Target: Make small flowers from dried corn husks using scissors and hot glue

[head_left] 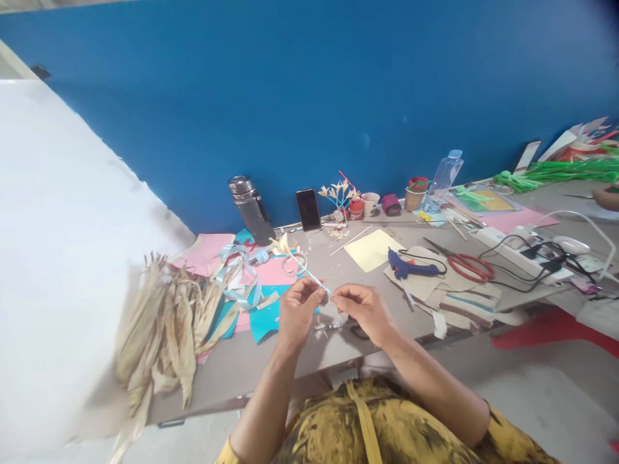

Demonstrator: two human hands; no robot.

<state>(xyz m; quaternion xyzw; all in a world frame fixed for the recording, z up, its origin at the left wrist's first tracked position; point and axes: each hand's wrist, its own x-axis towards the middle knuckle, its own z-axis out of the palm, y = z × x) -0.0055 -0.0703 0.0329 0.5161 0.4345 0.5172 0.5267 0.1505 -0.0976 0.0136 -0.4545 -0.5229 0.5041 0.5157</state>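
Note:
A cream handmade flower (281,244) on a pale blue wrapped stem (308,270) points away from me, up and to the left. My left hand (297,310) pinches the stem close to its lower end. Just to the right, my right hand (363,313) has thumb and forefinger closed at the stem's tip. Whatever small piece lies between those fingertips is too small to make out. Beyond the hands are a ring of ribbon or tape (294,264) and a curl of light blue ribbon (256,298). Blue paper (264,316) lies left of my left hand.
Dried corn husks (167,328) hang over the table's left edge. A blue glue gun (411,265) and red-handled scissors (469,266) lie right, near a power strip (520,258). A thermos (251,209), phone (308,209) and bottle (442,180) stand along the blue wall. Another person's hand (607,197) shows far right.

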